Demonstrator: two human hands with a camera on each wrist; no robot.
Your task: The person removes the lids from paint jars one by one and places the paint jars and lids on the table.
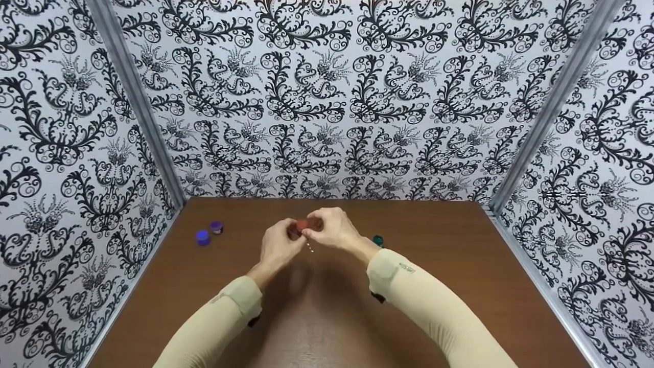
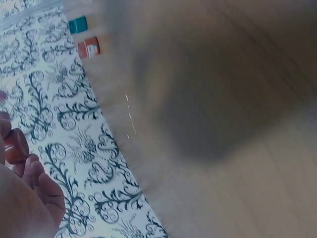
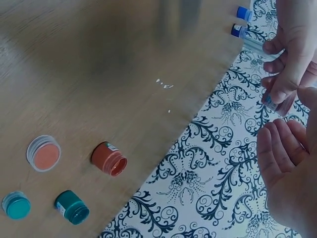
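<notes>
A small red jar [image 1: 302, 225] is held up between both hands over the middle of the table. My left hand [image 1: 281, 245] grips it from the left; in the right wrist view its fingers wrap the jar [image 3: 280, 103], and part of a label shows. My right hand [image 1: 334, 228] meets it from the other side, thumb and forefinger pinching at the jar. The other fingers of the right hand [image 3: 285, 153] bend loosely below it. In the left wrist view the reddish jar [image 2: 17, 146] appears at the left edge, fingers around it. Fingers hide much of it.
Small pale scraps [image 3: 163, 85] lie on the brown table [image 1: 317, 327]. On the left are a blue cap [image 1: 203, 237] and a dark blue jar [image 1: 216, 227]. To the right stand a teal jar [image 3: 72, 207], a teal cap [image 3: 17, 204], an orange jar [image 3: 109, 158] and an orange cap [image 3: 44, 152].
</notes>
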